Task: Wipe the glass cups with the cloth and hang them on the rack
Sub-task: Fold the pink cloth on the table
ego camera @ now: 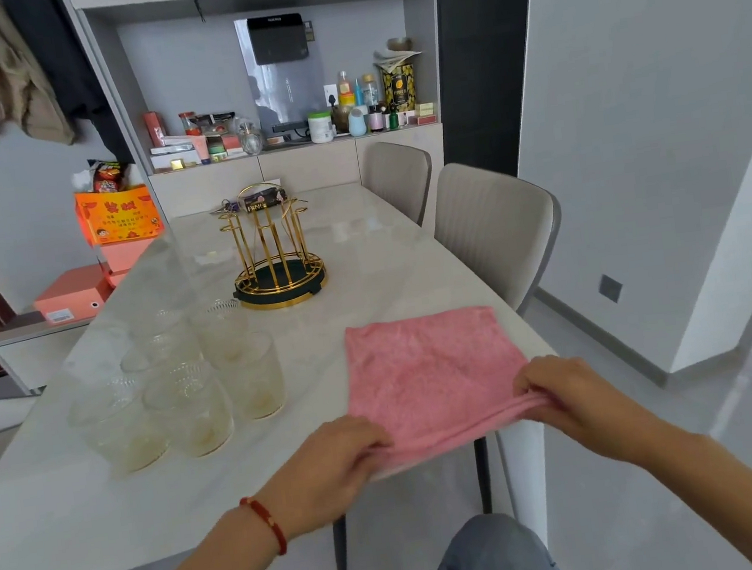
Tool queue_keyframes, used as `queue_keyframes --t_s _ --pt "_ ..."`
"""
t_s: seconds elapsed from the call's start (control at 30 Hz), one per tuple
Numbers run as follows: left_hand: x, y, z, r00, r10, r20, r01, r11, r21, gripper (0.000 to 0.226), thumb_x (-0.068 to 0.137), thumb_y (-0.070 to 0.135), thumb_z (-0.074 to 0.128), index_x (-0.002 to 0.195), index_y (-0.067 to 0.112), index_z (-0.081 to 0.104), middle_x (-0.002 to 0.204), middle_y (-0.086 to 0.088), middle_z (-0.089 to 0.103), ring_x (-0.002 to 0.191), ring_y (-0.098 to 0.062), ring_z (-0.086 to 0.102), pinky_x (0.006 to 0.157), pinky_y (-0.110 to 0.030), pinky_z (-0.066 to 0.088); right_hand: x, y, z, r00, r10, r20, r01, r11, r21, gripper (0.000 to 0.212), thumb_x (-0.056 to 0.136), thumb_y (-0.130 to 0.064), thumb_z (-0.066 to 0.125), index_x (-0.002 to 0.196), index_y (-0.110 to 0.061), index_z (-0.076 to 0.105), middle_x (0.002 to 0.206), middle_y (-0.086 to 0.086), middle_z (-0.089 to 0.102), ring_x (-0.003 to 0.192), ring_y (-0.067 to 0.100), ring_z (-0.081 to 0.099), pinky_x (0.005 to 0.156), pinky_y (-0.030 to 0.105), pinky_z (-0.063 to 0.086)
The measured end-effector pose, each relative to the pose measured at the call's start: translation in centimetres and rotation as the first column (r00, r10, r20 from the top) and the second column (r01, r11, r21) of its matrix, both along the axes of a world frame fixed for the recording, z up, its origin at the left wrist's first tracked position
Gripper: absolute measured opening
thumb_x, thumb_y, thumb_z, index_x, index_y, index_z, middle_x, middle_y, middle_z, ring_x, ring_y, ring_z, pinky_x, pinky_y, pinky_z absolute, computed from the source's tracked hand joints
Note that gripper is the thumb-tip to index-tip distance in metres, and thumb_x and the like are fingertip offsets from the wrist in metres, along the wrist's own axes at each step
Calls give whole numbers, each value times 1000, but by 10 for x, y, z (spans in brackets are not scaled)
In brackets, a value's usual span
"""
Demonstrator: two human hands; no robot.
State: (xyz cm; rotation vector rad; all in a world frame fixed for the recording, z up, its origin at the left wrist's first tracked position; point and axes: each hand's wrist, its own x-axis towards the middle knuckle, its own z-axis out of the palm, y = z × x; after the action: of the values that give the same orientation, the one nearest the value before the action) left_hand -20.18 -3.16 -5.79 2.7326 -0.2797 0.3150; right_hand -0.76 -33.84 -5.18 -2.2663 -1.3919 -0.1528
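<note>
A pink cloth [426, 364] lies flat on the white marble table [84, 510], its near edge hanging over the table's front right corner. My left hand [335, 467] pinches the cloth's near left corner. My right hand [577, 395] pinches the near right corner, where the edge bunches into folds. Several clear glass cups [178, 389] stand upright in a cluster on the table to the left of the cloth. A gold wire rack [277, 259] with a dark round base stands behind them at mid-table, with no cup on it.
Two grey chairs [495, 232] stand along the table's right side. Orange and pink boxes [117, 221] sit at the far left edge. Keys and a small dark pack [259, 200] lie behind the rack. A cluttered cabinet shelf [290, 146] fills the back wall.
</note>
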Motion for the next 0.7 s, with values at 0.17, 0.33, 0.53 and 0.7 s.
queue_keyframes --t_s 0.17,0.33,0.53,0.7 --pt "60 20 41 903 407 -135 -425 812 -400 25 103 31 58 96 13 73 92 0 72 88 -18 65 79 -32 51 45 23 31 854 -136 -502 218 970 107 10 88 -29 78 85 -23 70 79 -9 69 72 7 63 69 24 50" --pt "146 34 35 734 616 -286 -635 473 -611 25 105 28 50 94 14 68 92 -2 66 87 -19 60 75 -33 46 103 60 34 544 -130 -829 394 912 116 19 97 -21 67 96 -2 71 86 4 71 80 15 68 70 29 56" --pt "187 53 4 595 786 -167 -804 581 -128 26 108 34 39 108 19 60 99 -5 67 88 -24 63 75 -35 51 150 104 9 663 -410 -626 590 801 101 32 89 -28 76 69 -4 69 64 1 58 61 16 51 58 30 39" --pt "187 53 -2 574 816 -60 -817 577 28 28 107 38 38 118 17 54 112 -6 61 96 -27 62 84 -42 54 150 108 8 689 -519 -506 637 767 81 27 87 -42 75 87 -15 72 83 -5 70 82 15 65 59 20 41"
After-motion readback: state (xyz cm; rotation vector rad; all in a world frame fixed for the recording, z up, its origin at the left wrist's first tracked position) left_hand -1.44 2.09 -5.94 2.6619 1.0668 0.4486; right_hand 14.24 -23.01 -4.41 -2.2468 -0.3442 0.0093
